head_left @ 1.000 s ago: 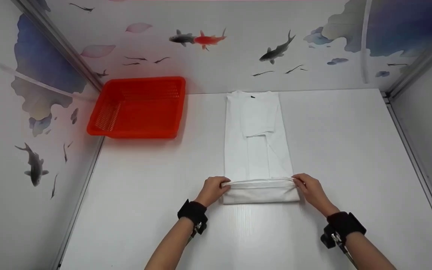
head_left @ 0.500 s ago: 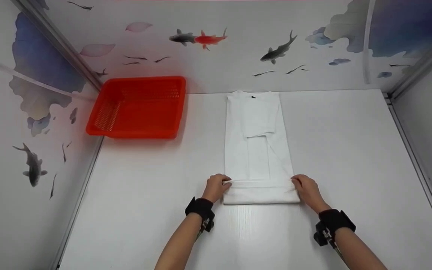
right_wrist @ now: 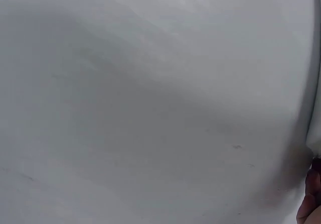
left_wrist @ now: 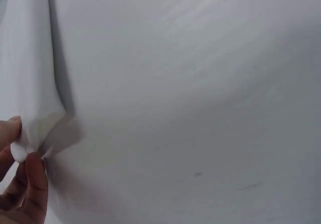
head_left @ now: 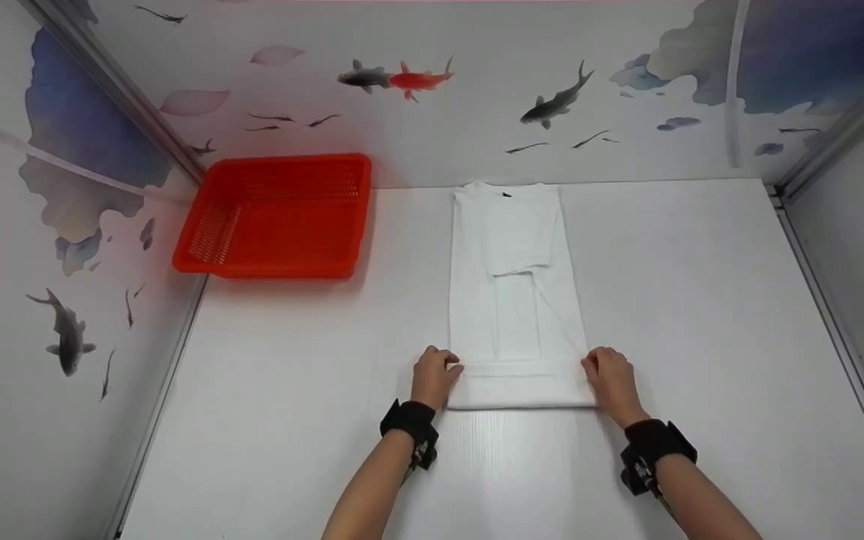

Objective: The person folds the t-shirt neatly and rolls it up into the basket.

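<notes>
A white T-shirt (head_left: 514, 315) lies lengthwise on the white table, its sides and sleeves folded inward and its near end turned up into a flat band. At the left end of that band my left hand (head_left: 433, 375) pinches the cloth edge. The left wrist view shows the thumb and fingers (left_wrist: 36, 181) gripping a bunched corner of the shirt (left_wrist: 35, 73). My right hand (head_left: 613, 381) pinches the band's right end. In the right wrist view only a few fingertips (right_wrist: 312, 184) and a sliver of cloth show at the right edge.
An orange-red plastic basket (head_left: 297, 240) with perforated sides stands at the table's back left, near the walls. Painted wall panels (head_left: 477, 135) enclose the back and both sides. Black bands with small cameras (head_left: 411, 427) sit on both wrists.
The turned-up band has gone from slightly raised to lying flat. Both forearms have swung inward a little, while the hands stay at the band's ends. The basket has not moved.
</notes>
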